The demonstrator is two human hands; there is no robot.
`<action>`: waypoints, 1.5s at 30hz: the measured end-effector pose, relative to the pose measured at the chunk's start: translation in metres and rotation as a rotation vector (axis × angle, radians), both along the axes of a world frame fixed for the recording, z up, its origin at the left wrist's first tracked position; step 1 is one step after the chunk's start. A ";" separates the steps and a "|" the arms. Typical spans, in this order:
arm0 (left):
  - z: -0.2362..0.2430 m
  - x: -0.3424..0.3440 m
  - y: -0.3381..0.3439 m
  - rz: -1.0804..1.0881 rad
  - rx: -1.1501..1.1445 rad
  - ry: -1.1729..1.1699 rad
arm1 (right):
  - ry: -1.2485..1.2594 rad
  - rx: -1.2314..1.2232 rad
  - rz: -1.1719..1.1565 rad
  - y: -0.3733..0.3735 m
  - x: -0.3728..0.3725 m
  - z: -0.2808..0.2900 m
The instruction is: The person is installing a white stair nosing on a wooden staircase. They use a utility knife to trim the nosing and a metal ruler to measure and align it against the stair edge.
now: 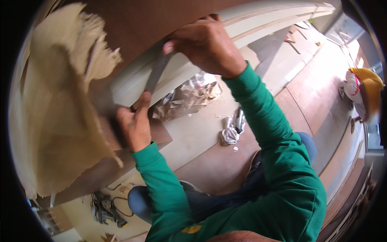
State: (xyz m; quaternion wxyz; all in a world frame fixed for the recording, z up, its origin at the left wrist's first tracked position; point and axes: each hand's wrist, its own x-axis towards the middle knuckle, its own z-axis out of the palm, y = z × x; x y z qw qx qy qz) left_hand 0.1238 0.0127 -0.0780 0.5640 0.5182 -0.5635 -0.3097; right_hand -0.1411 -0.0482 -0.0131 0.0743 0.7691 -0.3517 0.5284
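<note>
A long, flat grey strip (157, 69) runs diagonally between my hands along white-edged boards (258, 20) under a brown panel. My right hand (205, 46) grips its upper end, thumb pressed on it. My left hand (135, 123) is closed at its lower end, thumb raised against it; some fingers are hidden behind the board edge. A torn, crumpled sheet of tan paper (64, 117) hangs just left of my hands.
Crumpled wrappings (189, 101) and a small grey bundle (231, 133) lie on the floor. A power tool with a cord (102, 209) is at lower left. Long boards (338, 169) lie at right, near a yellow object (369, 84).
</note>
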 end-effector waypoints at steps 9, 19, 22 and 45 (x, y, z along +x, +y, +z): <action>-0.020 0.001 -0.003 -0.021 0.017 0.161 | 0.043 0.102 -0.037 -0.005 0.001 -0.012; -0.045 0.051 -0.013 -0.059 0.123 0.134 | -0.082 -0.198 -0.116 -0.025 0.030 -0.022; -0.030 0.035 -0.010 -0.067 0.046 0.216 | -0.037 0.013 0.022 -0.014 0.017 -0.008; -0.003 -0.024 0.007 0.041 -0.073 0.256 | 0.131 0.111 0.064 0.004 0.005 0.005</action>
